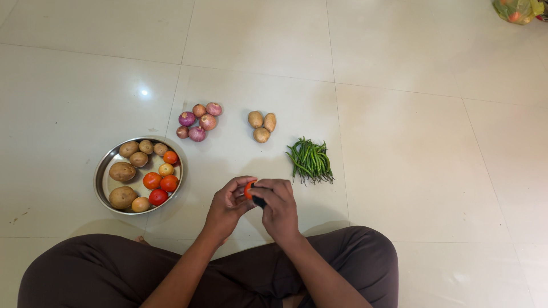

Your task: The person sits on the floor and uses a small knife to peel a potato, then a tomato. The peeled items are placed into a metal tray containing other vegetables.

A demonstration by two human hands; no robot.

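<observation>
tomato [248, 189]: small, red-orange, mostly hidden | left hand [225, 206], right hand [278, 206]: both pinching it

We see an orange-red tomato [248, 189] between our hands, with something black [260, 201] just under it. Our trousers [114, 268] are dark brown. The floor [399, 114] is glossy off-white tile with thin grey seams. The bowl [101, 183] is silver steel; in it lie tan-brown potatoes [122, 171] and tomatoes [160, 182] running from red through orange to one yellowish. The onions [198, 121] are purple-pink, the loose potatoes [262, 126] light tan, the beans [311, 161] deep green. The bag [516, 9] in the corner shows yellow-green with a red patch.
</observation>
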